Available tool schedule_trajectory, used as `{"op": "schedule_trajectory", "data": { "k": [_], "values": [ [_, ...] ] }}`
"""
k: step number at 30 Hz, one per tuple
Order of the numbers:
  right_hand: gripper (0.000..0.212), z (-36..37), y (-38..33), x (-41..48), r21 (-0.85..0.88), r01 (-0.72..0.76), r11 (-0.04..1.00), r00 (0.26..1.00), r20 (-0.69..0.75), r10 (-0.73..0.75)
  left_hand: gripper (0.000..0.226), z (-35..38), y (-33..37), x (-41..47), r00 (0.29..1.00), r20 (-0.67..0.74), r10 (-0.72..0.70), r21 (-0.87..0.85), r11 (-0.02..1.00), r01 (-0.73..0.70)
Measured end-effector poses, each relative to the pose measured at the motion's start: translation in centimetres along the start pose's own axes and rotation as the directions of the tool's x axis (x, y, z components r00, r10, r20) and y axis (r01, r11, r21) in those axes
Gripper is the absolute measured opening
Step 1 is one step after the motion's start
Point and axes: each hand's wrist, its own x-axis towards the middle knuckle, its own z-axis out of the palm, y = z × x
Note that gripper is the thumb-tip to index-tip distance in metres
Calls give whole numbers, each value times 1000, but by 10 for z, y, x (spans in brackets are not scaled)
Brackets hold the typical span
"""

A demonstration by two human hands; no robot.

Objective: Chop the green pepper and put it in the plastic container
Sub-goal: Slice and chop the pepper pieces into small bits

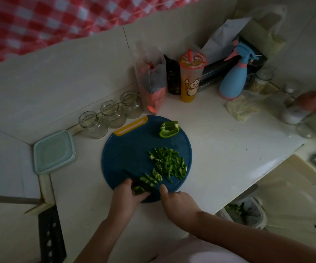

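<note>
A round blue cutting board [126,154] lies on the white counter. On it is a pile of green pepper strips [169,162], and an uncut pepper piece [169,129] rests at its far side. At the board's near edge my left hand [128,196] presses down a partly sliced pepper piece [137,189], with a few fresh slices [152,179] just beyond it. A dark knife blade [129,174] crosses that piece. My right hand [178,201] is closed around the knife's handle end, thumb stretched out. The pale green plastic container [53,151], lid on, sits left of the board.
Three empty glass jars [112,113] line the wall behind the board. A drink cup [190,76], dark bottle [173,76], plastic bag [151,80] and blue spray bottle [236,76] stand at the back. Jars crowd the right edge [305,111]. A bin [246,211] sits below the counter.
</note>
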Motion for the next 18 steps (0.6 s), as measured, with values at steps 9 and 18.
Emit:
{"op": "schedule_trajectory", "data": {
  "k": [9, 18],
  "values": [
    [31, 3, 2, 4, -16, -15, 1000, 1000, 8, 15, 35, 0, -2, 1, 999, 8, -35, -52, 998, 36],
    [37, 1, 0, 11, 8, -30, 1000, 998, 61, 29, 34, 1, -4, 3, 999, 21, -49, -100, 994, 51]
  ]
}}
